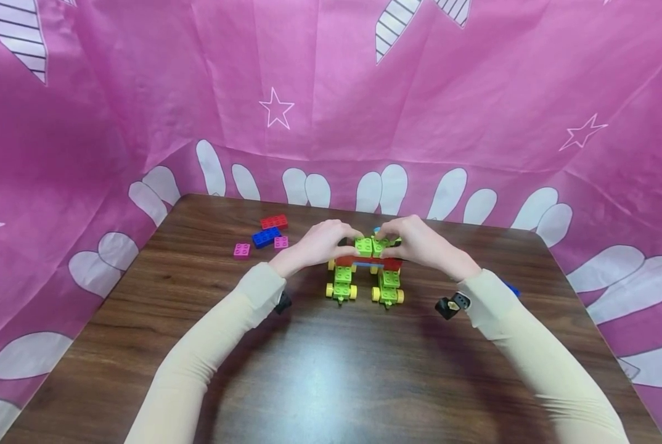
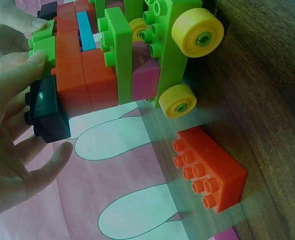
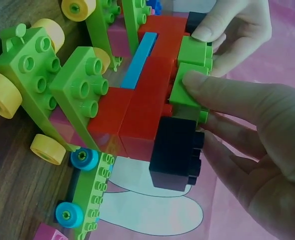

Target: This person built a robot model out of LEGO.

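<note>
A toy-brick build stands mid-table, with two green wheeled bases [image 1: 342,290] on yellow wheels [image 2: 197,32]. Red bricks [image 3: 148,95] span across above them, along with a thin blue piece [image 3: 139,60]. On top sit two small green bricks side by side. My left hand [image 1: 322,242] pinches the left green brick [image 1: 363,246] between thumb and fingers. The right green brick [image 3: 188,85] is pinched by my right hand [image 1: 420,242]. A black brick [image 2: 48,110] is at each end of the top, close to the fingers. The hands partly hide the top in the head view.
Left of the build lie a red brick [image 1: 274,221], a blue brick [image 1: 266,237] and two pink bricks [image 1: 241,250]. A green base with blue wheels [image 3: 92,192] stands behind the build. Some blue [image 1: 513,288] shows past the right sleeve. Pink cloth [image 1: 331,80] surrounds the table.
</note>
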Available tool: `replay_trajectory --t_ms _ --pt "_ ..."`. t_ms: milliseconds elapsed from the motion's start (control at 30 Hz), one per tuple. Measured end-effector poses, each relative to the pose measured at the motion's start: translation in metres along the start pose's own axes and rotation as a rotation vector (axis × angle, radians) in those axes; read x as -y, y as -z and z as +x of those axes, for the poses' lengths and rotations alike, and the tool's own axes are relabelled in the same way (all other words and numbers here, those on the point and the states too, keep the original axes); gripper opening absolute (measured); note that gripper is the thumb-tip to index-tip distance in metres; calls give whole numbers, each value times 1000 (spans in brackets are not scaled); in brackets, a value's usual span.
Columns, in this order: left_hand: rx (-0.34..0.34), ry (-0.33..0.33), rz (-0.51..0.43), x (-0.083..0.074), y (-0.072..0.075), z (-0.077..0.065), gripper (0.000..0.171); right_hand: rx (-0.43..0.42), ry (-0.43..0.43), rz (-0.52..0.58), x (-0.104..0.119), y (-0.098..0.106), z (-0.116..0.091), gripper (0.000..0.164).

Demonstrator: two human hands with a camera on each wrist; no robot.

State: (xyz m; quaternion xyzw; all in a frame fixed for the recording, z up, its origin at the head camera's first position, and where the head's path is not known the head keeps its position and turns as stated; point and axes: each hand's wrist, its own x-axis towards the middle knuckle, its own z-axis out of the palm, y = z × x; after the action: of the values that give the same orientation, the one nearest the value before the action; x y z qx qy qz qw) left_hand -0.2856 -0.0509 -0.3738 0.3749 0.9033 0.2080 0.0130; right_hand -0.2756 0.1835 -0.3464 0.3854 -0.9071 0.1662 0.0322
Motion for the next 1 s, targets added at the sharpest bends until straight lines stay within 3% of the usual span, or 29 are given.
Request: replay_trajectory --t_ms 400,1000 --pt "5 3 2 -2 2 0 39 11 -20 61 -6 -2 4 25" --pt "4 1 4 -2 1 0 38 -4 -64 65 4 -1 6 25"
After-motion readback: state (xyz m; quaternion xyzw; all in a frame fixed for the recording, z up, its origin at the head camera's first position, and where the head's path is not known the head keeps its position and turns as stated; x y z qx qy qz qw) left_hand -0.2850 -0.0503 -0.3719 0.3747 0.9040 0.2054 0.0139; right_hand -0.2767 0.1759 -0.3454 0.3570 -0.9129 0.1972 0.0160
